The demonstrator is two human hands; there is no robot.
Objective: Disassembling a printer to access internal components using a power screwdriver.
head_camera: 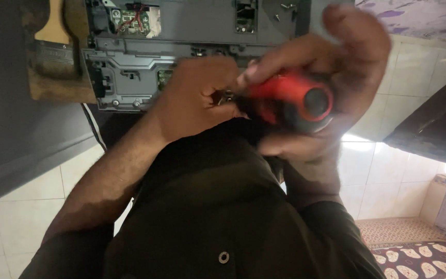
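Screwdriver (298, 101), red handle with a black end cap, is lying across the palm of the right hand (326, 82), whose fingers are curling around the handle from above and below and gripping it; the black cap is pointing toward the camera, and the shaft is running away past the fingertips and is hidden behind the left hand. The left hand (197, 98) is sitting just beside the right fingertips, its fingers bunching closed around a small metal part (228, 95), too small and blurred to identify. Just beyond the knuckles of both hands, an opened grey device chassis (181, 46) is lying with circuit boards and wiring showing. Farther out from the left fingers, well apart from them, a paintbrush (55, 44) with a pale wooden handle is resting on a brown board (60, 90). Loose screws (285, 6) are lying on the chassis above the right fingers.
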